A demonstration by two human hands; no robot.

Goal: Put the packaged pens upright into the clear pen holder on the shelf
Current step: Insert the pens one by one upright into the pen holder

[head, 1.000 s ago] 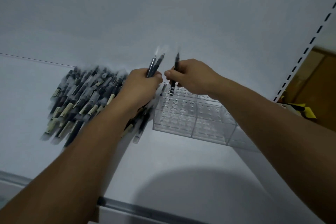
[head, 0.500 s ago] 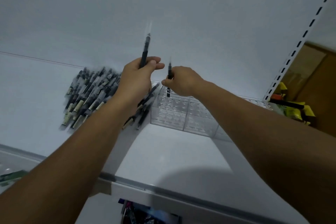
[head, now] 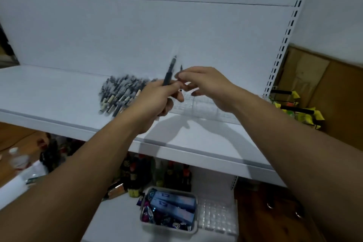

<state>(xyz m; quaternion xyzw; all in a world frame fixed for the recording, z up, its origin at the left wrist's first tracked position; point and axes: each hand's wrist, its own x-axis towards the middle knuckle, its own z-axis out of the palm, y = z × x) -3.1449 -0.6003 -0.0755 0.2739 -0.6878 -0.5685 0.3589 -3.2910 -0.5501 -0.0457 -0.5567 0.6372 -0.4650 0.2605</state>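
Packaged pen (head: 169,73) gripped by left hand (head: 157,98) fingers, right hand (head: 204,84) hold unclear, pen holder (head: 206,108) half hidden

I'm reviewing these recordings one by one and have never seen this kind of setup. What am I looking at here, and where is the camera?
There is no machine here. These are a person's two bare arms, filmed by one wide-angle camera worn on the head, which looks forward and down. Every picture comes from that same view.

On the white shelf lies a pile of packaged pens. To the right of the pile stands a clear holder, partly hidden by the hands.

The left hand grips a pen that points upward. The right hand has its fingertips close to that pen. The picture is too blurred to tell whether it pinches anything.
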